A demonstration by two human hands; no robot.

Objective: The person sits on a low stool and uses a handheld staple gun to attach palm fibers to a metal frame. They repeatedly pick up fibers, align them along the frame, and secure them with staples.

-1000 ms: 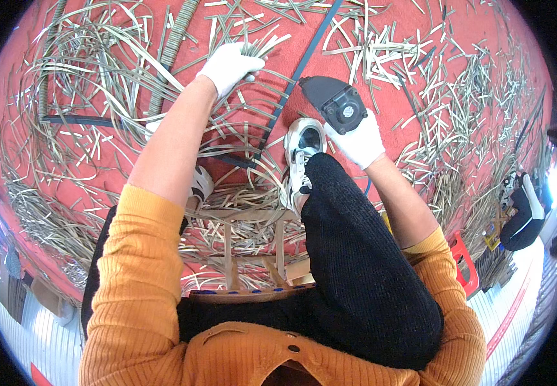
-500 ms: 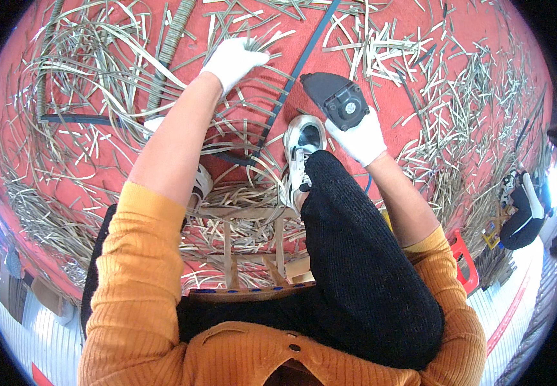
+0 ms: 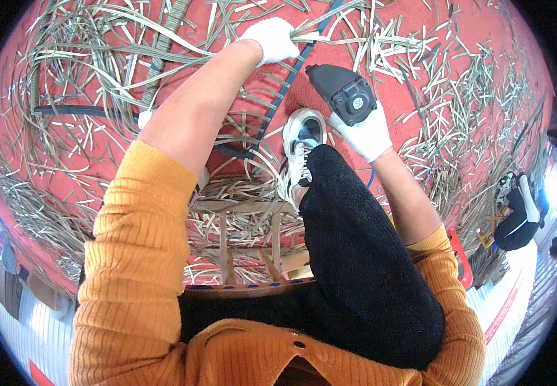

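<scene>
My left hand (image 3: 270, 41), in a white glove, is closed on a bundle of flat grey-beige wicker strips (image 3: 191, 59) beside a dark frame bar (image 3: 290, 74). Strip ends poke out past the fingers, over the bar. Short strips are fixed along this bar lower down. To the right, my gloved right hand (image 3: 367, 134) grips a black power tool (image 3: 346, 93) that looks like an air stapler. Its tapered head points up and left, apart from the bar; the handle is hidden under the body.
Another part of the frame, wrapped in strips (image 3: 166, 48), lies at upper left. Loose cut strips (image 3: 407, 55) litter the red floor covering (image 3: 449, 83). My shoe (image 3: 304, 138) is close to the bar. A wooden stool (image 3: 224, 248) stands below, and a thin blue hose (image 3: 371, 178) runs near my right wrist.
My left hand has moved right and slightly up with the wicker strips, reaching the dark bar. The stapler-like tool has shifted slightly right in my right hand.
</scene>
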